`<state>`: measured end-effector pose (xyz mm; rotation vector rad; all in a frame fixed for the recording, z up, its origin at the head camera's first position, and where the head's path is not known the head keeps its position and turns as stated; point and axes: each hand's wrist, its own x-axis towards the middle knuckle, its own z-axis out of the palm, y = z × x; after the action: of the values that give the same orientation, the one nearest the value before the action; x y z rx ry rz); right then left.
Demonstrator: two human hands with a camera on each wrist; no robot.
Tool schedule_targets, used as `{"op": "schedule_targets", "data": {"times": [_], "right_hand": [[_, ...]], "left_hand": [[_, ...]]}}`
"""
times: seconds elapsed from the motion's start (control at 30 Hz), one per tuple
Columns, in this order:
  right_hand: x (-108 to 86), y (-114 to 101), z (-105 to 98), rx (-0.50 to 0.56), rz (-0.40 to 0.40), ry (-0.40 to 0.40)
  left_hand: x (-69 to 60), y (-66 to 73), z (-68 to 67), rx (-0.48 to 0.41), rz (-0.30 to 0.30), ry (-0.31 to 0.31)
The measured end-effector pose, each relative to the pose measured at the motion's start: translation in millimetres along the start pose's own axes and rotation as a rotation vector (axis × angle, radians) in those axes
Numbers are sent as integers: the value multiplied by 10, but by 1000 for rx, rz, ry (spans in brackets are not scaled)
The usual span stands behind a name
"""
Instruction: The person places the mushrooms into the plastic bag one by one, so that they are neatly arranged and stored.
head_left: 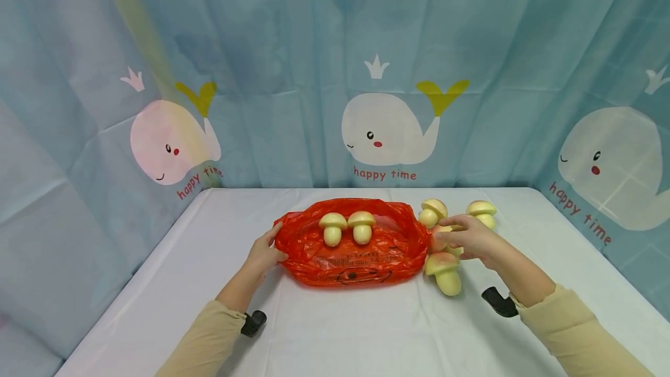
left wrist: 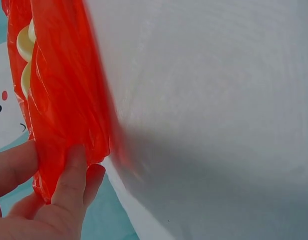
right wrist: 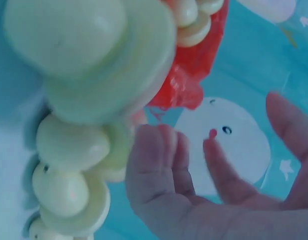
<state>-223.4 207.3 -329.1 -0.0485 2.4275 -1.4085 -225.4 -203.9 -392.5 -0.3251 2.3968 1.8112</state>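
A red plastic bag (head_left: 361,269) lies with its mouth spread, and two pale yellow toy mushrooms (head_left: 332,229) show inside it. My left hand (head_left: 265,253) grips the bag's left edge; the left wrist view shows fingers (left wrist: 69,185) on the red film. Over several more toy mushrooms (head_left: 445,275) to the right of the bag hovers my right hand (head_left: 473,238). In the right wrist view its thumb and fingers stand apart, with nothing between them. Part of the mushroom pile is hidden behind this hand.
A white-covered table (head_left: 340,336) carries everything. One toy mushroom (head_left: 482,213) stands at the back right, beyond the right hand. Behind the table hangs a light blue curtain (head_left: 293,132) printed with whales. Black straps (head_left: 499,302) sit at both wrists.
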Motion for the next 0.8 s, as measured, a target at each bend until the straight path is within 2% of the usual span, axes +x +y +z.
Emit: {"op": "schedule_targets", "data": {"times": [0.33, 0.8], "right_hand": [[-81, 127, -78, -106, -21, -79], [-101, 297, -49, -72, 25, -97]], "left_hand": [[6, -12, -7, -8, 6, -4], [-3, -10, -8, -3, 13, -2]]}}
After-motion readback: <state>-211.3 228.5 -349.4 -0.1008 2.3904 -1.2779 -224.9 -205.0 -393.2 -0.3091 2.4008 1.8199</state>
